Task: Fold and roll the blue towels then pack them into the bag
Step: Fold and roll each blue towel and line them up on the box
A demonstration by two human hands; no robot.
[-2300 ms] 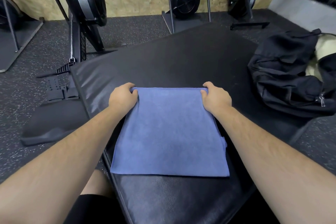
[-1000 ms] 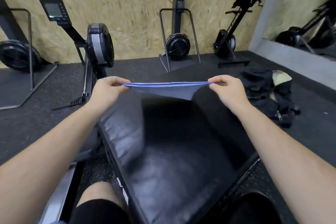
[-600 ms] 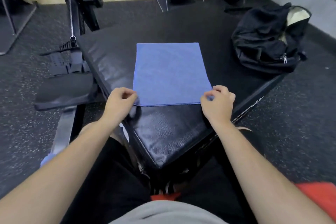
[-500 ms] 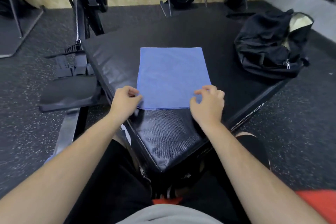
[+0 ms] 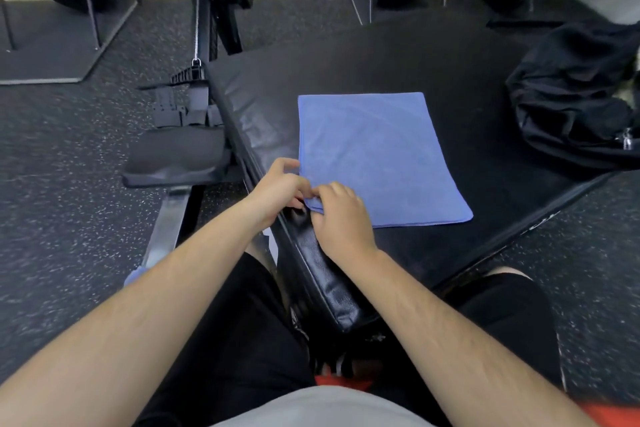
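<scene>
Pinching the near corner of the blue towel (image 5: 374, 156) with my right hand (image 5: 341, 222), likely to start the roll. Just beside it my left hand (image 5: 277, 192) touches that corner, fingers curled; I cannot tell its grip. The bag (image 5: 568, 97) lies well to the right, handy for packing.

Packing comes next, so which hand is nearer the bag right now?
Right. Both pinch the towel's near-left corner, far from the bag; the right hand is on the bag's side, the left hand just beyond it.
</scene>
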